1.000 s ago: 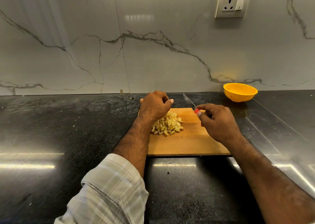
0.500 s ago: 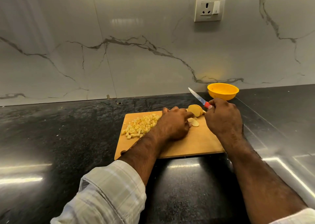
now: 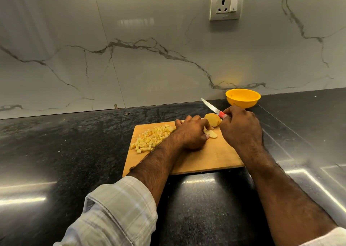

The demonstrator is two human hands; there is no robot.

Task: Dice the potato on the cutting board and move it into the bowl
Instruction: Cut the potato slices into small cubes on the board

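Potato work sits on the cutting board point(image 3: 206, 157) at frame centre: diced cubes point(image 3: 151, 138) piled at its left, an uncut potato piece point(image 3: 212, 119) at its far edge. The right hand point(image 3: 241, 128) grips the knife point(image 3: 212, 107), blade raised. The left hand point(image 3: 192, 133), fingers curled, pinches the slices point(image 3: 211, 133). Fingertips should probably tuck back before cutting. The bowl point(image 3: 242, 98) waits upper right.

Diced potato point(image 3: 151, 138) lies left on the cutting board point(image 3: 209, 157) — potato piece point(image 3: 212, 119) far right, bowl point(image 3: 242, 98) behind.
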